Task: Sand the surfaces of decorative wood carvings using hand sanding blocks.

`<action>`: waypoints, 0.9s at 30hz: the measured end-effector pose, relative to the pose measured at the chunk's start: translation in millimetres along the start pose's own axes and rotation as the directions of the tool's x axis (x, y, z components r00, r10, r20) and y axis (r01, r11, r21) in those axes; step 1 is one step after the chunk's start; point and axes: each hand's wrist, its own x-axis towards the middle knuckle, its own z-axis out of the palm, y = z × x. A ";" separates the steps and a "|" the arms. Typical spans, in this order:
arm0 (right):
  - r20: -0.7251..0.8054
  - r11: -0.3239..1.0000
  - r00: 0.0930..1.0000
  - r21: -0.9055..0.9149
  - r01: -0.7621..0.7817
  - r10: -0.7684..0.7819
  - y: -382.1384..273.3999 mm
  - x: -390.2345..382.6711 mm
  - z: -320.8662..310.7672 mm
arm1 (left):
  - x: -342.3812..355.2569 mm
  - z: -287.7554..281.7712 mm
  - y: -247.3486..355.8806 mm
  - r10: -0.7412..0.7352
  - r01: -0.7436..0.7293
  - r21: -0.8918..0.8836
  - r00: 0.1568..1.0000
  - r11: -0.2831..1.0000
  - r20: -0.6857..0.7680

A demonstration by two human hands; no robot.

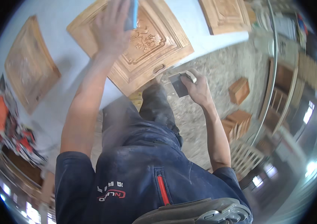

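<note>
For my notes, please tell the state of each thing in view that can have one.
Left hand: blurred, over middle panel, grip unclear
Blue block: at left hand, partly out of picture
Middle panel: lying on table, carved side up
Right hand: closed on dark pad
Dark pad: held off table
Left panel: lying on table
Right panel: lying on table, partly cut off

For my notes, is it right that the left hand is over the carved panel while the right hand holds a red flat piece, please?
Not quite: in the head view, the flat piece in the right hand is dark grey, not red.
</note>
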 end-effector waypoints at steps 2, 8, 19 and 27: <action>0.147 0.973 0.988 -0.217 0.082 -0.051 -12.4 13.6 -16.3 | -18.2 -38.1 -7.6 -0.157 0.160 0.004 0.975 0.987 -0.156; 0.509 0.700 0.746 -0.334 0.632 -0.430 -33.0 77.9 -9.9 | -135.5 -34.2 23.0 -0.520 0.570 0.158 0.810 0.806 -0.269; 0.880 -0.243 0.236 -0.356 0.903 -0.413 -60.3 128.0 31.4 | -138.9 -10.2 33.8 -0.610 0.472 -0.397 0.692 0.787 -0.385; 0.944 -0.396 -0.090 -0.046 0.917 -0.319 -61.1 128.9 56.0 | -197.5 35.5 -6.3 -0.215 0.519 0.368 0.757 0.771 -0.617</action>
